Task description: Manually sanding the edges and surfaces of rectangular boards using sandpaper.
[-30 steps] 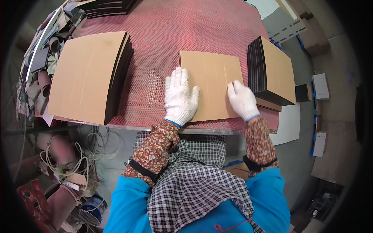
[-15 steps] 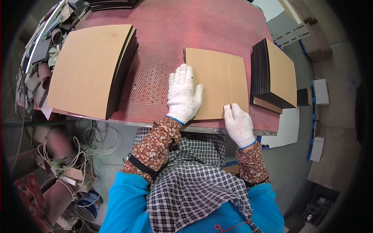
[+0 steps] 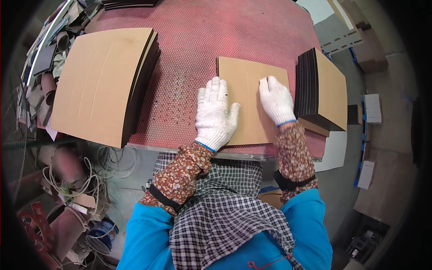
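Observation:
A tan, square-looking panel [image 3: 245, 101] with faint lengthwise lines in its face lies flat in front of me on the red perforated tabletop [image 3: 180, 67]. My left hand [image 3: 216, 112], in a white knit glove, rests flat along the panel's left edge with its fingers stretched forward and its thumb out. Over the right half of the panel is my right hand [image 3: 276, 101], gloved alike, its fingers curled closed near the far part. Whatever they may pinch is too small or hidden to name.
A tall stack of tan panels with dark edges [image 3: 99, 85] stands to the left. Another stack [image 3: 330, 92] sits close by my right hand. A dark stack [image 3: 128, 4] lies at the far edge. Scraps and rolls [image 3: 48, 85] crowd the left; a hose [image 3: 119, 162] hangs below.
My right hand has moved forward along the panel, from its near right corner toward the far part. My left hand stays flat at the left edge. The view has shifted slightly.

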`<state>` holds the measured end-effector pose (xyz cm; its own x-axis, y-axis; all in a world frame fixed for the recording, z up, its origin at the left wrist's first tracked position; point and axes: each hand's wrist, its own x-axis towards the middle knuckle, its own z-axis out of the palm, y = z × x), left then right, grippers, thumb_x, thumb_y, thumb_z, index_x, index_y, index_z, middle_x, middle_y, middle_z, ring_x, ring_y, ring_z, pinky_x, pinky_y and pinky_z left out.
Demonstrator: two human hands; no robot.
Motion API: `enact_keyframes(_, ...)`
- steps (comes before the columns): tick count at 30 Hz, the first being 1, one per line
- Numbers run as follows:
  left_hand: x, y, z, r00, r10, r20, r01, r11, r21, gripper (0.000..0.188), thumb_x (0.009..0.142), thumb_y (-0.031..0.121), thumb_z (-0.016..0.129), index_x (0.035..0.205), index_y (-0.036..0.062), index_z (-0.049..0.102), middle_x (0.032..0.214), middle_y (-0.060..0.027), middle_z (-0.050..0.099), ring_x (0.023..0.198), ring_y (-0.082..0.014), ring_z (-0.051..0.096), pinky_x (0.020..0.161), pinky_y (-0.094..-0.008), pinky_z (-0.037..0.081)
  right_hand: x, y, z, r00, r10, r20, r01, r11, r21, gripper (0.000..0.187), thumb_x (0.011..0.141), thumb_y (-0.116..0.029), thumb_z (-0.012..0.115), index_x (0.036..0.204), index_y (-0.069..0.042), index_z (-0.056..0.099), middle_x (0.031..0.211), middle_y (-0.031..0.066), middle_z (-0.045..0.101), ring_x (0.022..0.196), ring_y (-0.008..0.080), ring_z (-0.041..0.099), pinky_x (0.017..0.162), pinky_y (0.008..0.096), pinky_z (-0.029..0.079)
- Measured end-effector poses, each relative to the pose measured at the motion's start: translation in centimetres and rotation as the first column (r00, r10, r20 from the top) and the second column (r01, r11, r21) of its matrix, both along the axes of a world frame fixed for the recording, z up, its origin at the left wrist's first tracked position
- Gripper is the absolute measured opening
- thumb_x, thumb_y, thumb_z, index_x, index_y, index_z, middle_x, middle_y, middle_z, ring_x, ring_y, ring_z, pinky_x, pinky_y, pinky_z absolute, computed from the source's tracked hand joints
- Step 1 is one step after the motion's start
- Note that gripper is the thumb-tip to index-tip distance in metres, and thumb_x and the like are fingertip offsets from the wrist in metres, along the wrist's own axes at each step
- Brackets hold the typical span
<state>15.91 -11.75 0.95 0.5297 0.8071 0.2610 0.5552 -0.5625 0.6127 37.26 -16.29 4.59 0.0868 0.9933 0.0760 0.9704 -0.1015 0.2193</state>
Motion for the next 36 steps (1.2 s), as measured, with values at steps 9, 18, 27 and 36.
enact_keyframes(9,0.3,-0.1,-0.2,1.0,0.009,-0.007,-0.009,1.0,-0.007,0.073,0.097,0.033,0.063,0.152,-0.0103,0.04,0.158,-0.0305,0.04,0.151,-0.0399,0.035,0.127,-0.0508,0.02,0.0,1.0,0.5,0.936,-0.22,-0.274,0.233,0.972,0.013,0.02,0.101,-0.015,0.05,0.106,0.0,0.062,0.1,0.0227,0.065,0.087,0.0422,0.069,0.079,0.0513,0.057)
enact_keyframes(18,0.3,0.1,-0.3,1.0,0.016,0.025,-0.016,1.0,0.004,0.072,0.097,0.032,0.063,0.151,-0.0105,0.041,0.158,-0.0304,0.04,0.151,-0.0396,0.035,0.127,-0.0504,0.021,-6.9,-10.1,3.9,0.805,-0.394,-0.443,0.332,0.919,-0.214,0.023,0.104,-0.025,0.052,0.1,-0.005,0.062,0.088,0.0246,0.067,0.081,0.0447,0.068,0.072,0.0544,0.055)
enact_keyframes(27,0.2,0.0,-0.6,0.999,0.013,0.037,-0.013,1.0,-0.002,0.073,0.097,0.031,0.063,0.152,-0.0107,0.039,0.159,-0.0302,0.04,0.152,-0.0404,0.034,0.127,-0.0506,0.02,-10.6,-10.0,3.2,0.738,-0.407,-0.539,0.397,0.907,-0.141,0.026,0.105,-0.029,0.052,0.1,-0.006,0.063,0.088,0.022,0.069,0.079,0.0453,0.068,0.071,0.0547,0.055)
enact_keyframes(36,0.3,-0.1,-0.4,0.999,0.011,0.044,-0.011,1.0,0.0,0.073,0.097,0.031,0.063,0.152,-0.0102,0.04,0.159,-0.0301,0.039,0.151,-0.0408,0.035,0.127,-0.051,0.02,-9.5,-8.4,2.1,0.847,-0.342,-0.407,0.3,0.94,-0.164,0.019,0.104,-0.022,0.052,0.103,-0.006,0.062,0.093,0.0188,0.066,0.076,0.039,0.07,0.066,0.0506,0.057)
